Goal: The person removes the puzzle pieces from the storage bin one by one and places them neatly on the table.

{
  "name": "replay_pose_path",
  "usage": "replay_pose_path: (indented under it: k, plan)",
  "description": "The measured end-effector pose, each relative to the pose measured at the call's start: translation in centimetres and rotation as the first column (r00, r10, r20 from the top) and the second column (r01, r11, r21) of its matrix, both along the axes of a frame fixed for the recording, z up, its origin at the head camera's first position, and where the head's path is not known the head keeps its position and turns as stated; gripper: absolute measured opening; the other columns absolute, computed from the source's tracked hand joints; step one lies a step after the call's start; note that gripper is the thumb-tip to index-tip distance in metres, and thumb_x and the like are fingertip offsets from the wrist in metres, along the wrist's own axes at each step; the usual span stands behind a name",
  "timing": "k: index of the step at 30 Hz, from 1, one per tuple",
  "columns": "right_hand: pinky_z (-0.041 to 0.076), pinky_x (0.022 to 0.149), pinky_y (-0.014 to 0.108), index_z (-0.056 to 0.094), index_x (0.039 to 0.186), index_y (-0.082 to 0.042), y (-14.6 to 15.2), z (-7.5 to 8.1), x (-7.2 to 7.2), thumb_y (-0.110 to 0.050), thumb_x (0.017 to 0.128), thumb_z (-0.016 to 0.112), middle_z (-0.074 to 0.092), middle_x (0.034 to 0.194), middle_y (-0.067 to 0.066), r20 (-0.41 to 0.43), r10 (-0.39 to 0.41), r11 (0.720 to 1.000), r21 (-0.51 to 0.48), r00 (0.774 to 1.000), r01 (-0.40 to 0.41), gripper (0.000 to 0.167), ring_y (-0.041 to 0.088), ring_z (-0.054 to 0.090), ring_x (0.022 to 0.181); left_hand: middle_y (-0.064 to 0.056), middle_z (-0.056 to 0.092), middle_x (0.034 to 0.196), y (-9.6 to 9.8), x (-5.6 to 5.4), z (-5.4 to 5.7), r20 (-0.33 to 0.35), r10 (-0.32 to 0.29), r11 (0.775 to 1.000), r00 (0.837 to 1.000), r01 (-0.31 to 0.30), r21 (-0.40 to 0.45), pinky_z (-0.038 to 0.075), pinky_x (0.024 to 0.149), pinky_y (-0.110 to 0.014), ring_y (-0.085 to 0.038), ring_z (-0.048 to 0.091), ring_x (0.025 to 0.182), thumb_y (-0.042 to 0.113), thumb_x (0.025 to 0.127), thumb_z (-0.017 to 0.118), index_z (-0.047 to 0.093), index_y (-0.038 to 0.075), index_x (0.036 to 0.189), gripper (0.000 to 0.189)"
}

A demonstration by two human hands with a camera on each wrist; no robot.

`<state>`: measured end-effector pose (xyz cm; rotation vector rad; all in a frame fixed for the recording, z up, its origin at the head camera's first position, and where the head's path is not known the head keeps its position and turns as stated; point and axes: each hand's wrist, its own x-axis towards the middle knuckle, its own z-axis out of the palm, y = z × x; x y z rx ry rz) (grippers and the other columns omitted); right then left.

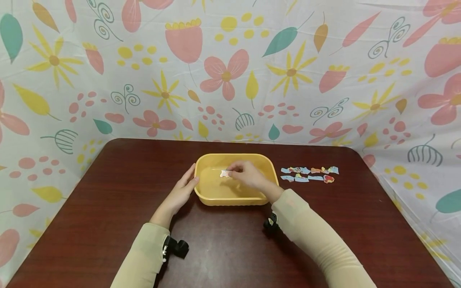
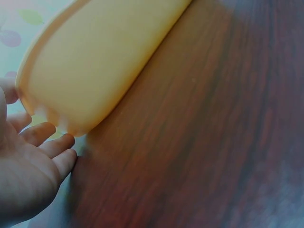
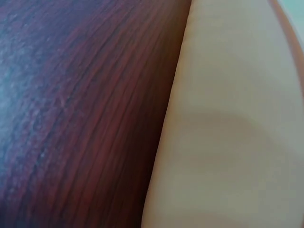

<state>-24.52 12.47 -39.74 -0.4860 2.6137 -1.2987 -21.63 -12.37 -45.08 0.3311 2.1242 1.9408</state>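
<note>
A yellow plastic basin (image 1: 235, 201) stands on the table. My left hand (image 1: 183, 187) rests against its left end; in the left wrist view its loosely extended fingers (image 2: 62, 145) touch the basin's outer wall (image 2: 102, 61). Inside the basin my right hand (image 1: 247, 174) pinches a small, pale puzzle piece (image 1: 225, 173) between thumb and fingers. Only the basin's side (image 3: 228, 118) and the tabletop show in the right wrist view, so that hand is hidden there. To the right of the basin lie two rows of colourful puzzle pieces (image 1: 301, 179).
The dark reddish wooden table (image 1: 223, 244) ends at a back edge just behind the basin. A floral-patterned cloth (image 1: 225, 76) hangs behind and beside it. Each wrist carries a small black camera (image 1: 176, 247).
</note>
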Motion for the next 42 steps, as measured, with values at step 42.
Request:
replay_pose_path:
  k: [42]
  plan:
    - [0.059,0.075,0.033,0.055,0.116,0.012,6.2,1.6,1.2,-0.012,0.091,0.062,0.067,0.09,-0.001,0.234,-0.099,0.871,-0.45,0.967,0.198,0.035,0.014,0.07,0.08,-0.008,0.015,0.159,0.0,0.0,-0.1,0.017,0.009,1.0,1.0,-0.008,-0.015,0.023,0.115,-0.048,-0.027,0.019,0.144,0.025,0.103,0.039,0.011,0.021,0.154,0.058]
